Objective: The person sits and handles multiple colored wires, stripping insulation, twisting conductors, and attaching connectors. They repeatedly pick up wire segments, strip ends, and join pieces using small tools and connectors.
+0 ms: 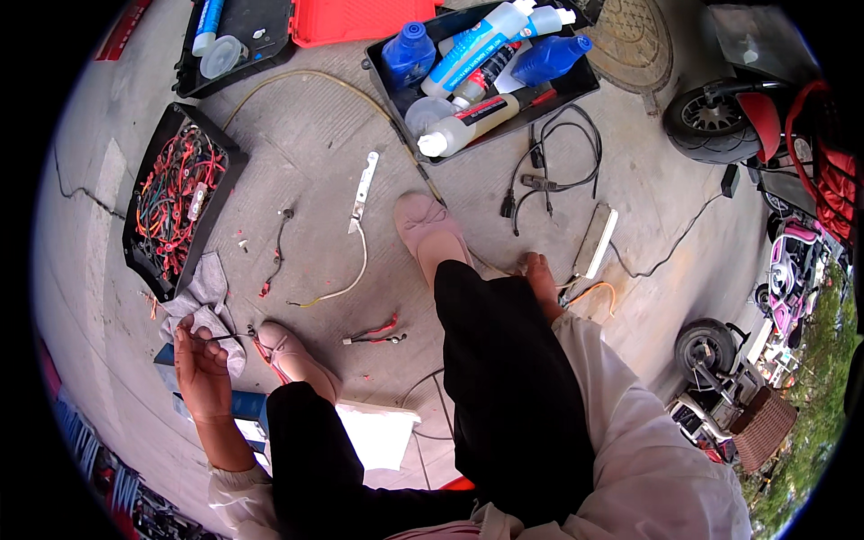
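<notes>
At lower left, my left hand (200, 369) pinches a thin black wire (225, 337) joined to red leads (267, 358) beside my left shoe, over a crumpled grey cloth (213, 299). My right hand (542, 286), partly behind my right leg, has curled fingers low by a cord and a white-and-black bar-shaped item (596, 239); what it holds is hidden. Short red-and-black wire pieces (376, 335), another short lead (279, 252) and a white strip with a pale cable (364, 192) lie on the pavement.
A black tray of tangled wires (153, 135) stands left, a crate of bottles (378, 67) and open cases (333, 18) at top. Coiled black cables (567, 184), a manhole cover (630, 45) and scooters (706, 126) are right. A white sheet (378, 436) lies between my legs.
</notes>
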`<state>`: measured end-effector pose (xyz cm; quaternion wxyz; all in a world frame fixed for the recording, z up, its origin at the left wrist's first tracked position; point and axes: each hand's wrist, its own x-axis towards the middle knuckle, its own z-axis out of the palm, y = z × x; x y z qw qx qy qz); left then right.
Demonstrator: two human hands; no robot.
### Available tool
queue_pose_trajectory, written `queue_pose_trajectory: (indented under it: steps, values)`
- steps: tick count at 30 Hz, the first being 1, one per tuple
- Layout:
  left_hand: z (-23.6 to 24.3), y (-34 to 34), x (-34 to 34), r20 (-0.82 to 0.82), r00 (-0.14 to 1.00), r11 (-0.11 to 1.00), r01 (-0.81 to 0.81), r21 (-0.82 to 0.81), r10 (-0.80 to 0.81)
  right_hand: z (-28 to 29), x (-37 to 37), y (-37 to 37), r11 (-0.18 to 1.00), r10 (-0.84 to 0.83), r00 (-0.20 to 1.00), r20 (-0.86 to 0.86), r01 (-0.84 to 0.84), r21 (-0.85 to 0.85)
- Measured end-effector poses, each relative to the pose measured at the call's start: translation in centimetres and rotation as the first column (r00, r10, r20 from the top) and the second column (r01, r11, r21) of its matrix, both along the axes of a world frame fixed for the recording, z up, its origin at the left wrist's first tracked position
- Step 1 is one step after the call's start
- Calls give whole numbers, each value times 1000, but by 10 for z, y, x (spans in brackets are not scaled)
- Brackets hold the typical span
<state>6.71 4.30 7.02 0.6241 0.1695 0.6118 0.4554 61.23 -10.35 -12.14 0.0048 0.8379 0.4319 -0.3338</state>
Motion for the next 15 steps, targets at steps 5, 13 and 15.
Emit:
queue_pose_trajectory:
  steps: [5,13,15]
  values:
    - [55,12,61,-35,997,996,-60,64,62,-25,15,-27,968,-73,991,112,44,249]
    - [213,-6,128,139,989,977,29,210,-59,274,-91,155,855,242,496,-834,298,425]
    - [243,-28,141,206,976,963,9,269,-66,357,-116,157,816,543,168,-823,125,564]
